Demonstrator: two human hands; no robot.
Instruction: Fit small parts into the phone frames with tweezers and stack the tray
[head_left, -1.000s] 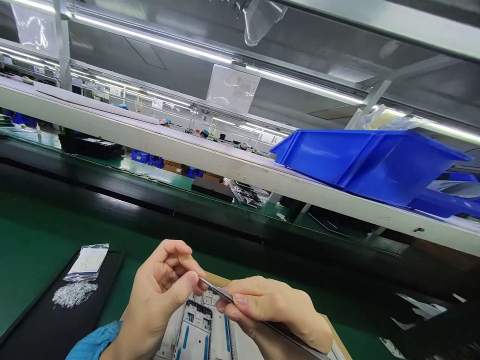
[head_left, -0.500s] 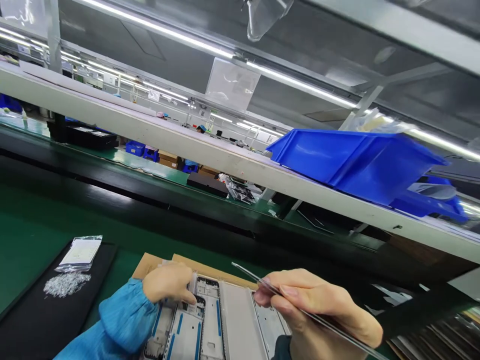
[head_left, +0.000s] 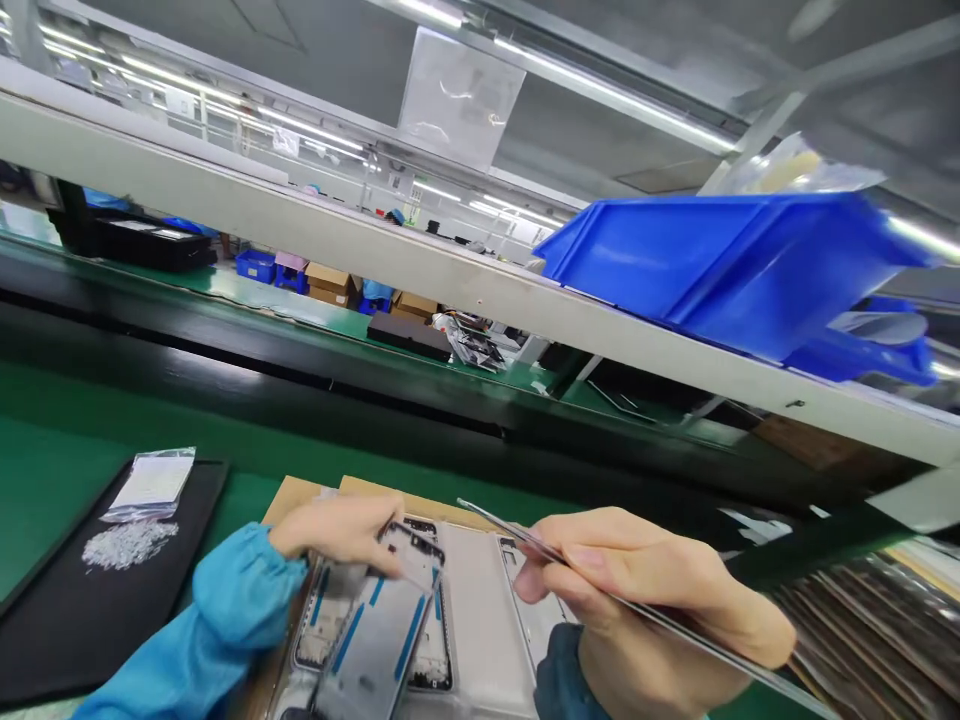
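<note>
My left hand (head_left: pixel 337 530), in a blue sleeve, grips the upper end of a phone frame (head_left: pixel 381 625) with blue strips along its sides. The frame is tilted and slightly blurred, above another phone frame (head_left: pixel 431 668) lying in a pale plastic tray (head_left: pixel 484 620). My right hand (head_left: pixel 649 575) pinches thin metal tweezers (head_left: pixel 495 522), their tip pointing up and left above the tray. Part of one more frame (head_left: pixel 517 560) shows in the tray behind my right wrist. The tray's lower part lies beyond the picture's bottom edge.
On the left, a black tray (head_left: pixel 67 635) bears small clear pieces (head_left: pixel 129 545) and a plastic bag with a white label (head_left: pixel 154 483). Cardboard (head_left: pixel 375 487) edges the frame tray. Blue bins (head_left: pixel 697 265) stand on the shelf (head_left: pixel 420 255) above. Stacked boards (head_left: pixel 862 620) lie at right.
My left hand has raised the phone frame, which is now tilted and uncovers the frame beneath. My right hand still holds the tweezers. The camera view has tipped down a little.
</note>
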